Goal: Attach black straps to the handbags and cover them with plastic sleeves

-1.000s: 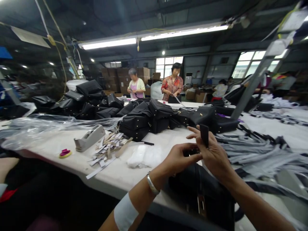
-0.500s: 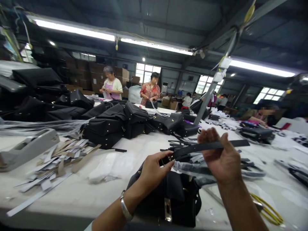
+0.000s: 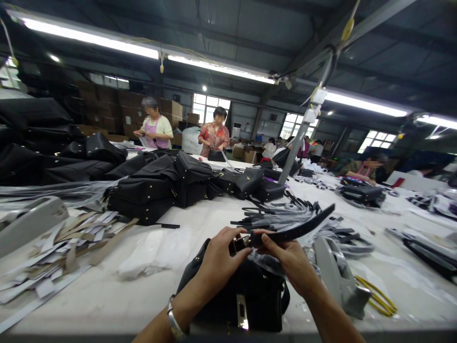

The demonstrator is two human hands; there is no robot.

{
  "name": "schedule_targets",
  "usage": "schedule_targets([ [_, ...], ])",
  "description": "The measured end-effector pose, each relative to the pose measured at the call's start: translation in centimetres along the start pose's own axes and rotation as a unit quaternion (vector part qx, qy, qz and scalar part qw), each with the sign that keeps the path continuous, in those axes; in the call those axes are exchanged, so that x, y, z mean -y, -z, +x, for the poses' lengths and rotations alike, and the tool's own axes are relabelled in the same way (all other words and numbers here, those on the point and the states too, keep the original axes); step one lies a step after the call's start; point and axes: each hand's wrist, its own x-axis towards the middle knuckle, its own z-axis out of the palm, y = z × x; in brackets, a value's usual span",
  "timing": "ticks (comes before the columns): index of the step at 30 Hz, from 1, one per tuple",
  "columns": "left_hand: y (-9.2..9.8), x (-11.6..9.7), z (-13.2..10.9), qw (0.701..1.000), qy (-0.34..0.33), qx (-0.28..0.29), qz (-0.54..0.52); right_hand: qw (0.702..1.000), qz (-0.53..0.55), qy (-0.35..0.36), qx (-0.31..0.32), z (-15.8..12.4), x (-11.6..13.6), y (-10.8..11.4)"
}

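A black handbag [image 3: 246, 293] with a metal clasp lies on the white table [image 3: 107, 295] right in front of me. Above it, my left hand [image 3: 219, 259] pinches the buckle end of a black strap [image 3: 300, 228]. My right hand [image 3: 289, 259] grips the same strap just beside the buckle. The strap's free end curves up and to the right over a heap of plastic-wrapped straps [image 3: 285, 216].
Piles of black bags [image 3: 160, 183] fill the table's middle and left. Paper strips [image 3: 71, 243] and a tape dispenser [image 3: 28, 224] lie at left; a second dispenser [image 3: 339, 278] and yellow cords [image 3: 378, 297] at right. Two people [image 3: 214, 138] stand at the far end.
The view swung right. My right hand came down from a raised hold on the strap to grip it next to the buckle; the strap's free end now arcs to the right.
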Motion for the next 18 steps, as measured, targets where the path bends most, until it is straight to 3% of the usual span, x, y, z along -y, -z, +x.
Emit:
schedule_targets([
  [3,0.7,0.2,0.2,0.997,0.037,0.053,-0.04,1.0,0.01,-0.002,-0.015,-0.1,-0.5,0.2],
  [7,0.9,0.5,0.3,0.972,0.096,0.124,-0.173,0.999,0.042,-0.014,-0.017,-0.1,-1.3,0.6],
  [10,0.7,0.6,0.3,0.955,0.132,0.129,-0.233,0.998,0.051,-0.018,-0.015,-0.2,-1.7,0.8],
  [18,0.1,0.4,0.4,0.95,0.138,0.117,-0.254,0.999,-0.026,0.028,-0.003,0.2,-2.5,1.0],
])
